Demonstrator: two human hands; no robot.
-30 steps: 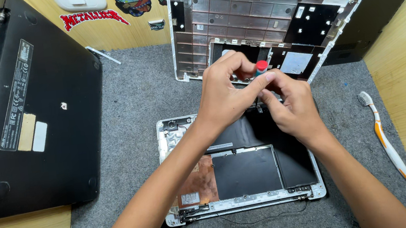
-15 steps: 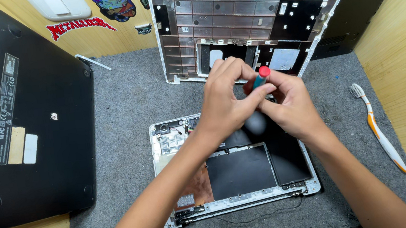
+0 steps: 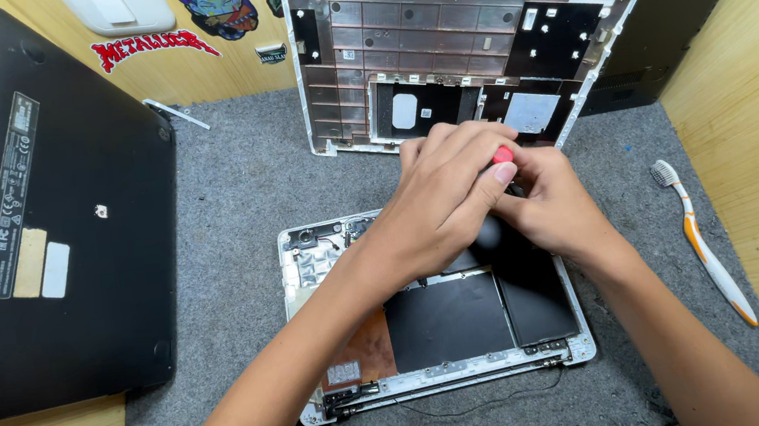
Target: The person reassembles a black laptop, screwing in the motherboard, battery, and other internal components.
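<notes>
Your left hand (image 3: 448,192) and right hand (image 3: 552,204) close together, pinching the red-capped screwdriver (image 3: 502,155); its shaft stands hidden below, over the far edge of the open laptop base (image 3: 448,328). Your left hand covers the cap; the grey mat (image 3: 236,190) carries the base.

On the mat (image 3: 236,190), the opened laptop base (image 3: 439,329) lay at the centre, both hands meeting over its 12 o'clock edge, the detached cover (image 3: 436,38) at 12 o'clock, a closed laptop (image 3: 53,238) at 9 o'clock, and a toothbrush (image 3: 702,240) at 3 o'clock.
</notes>
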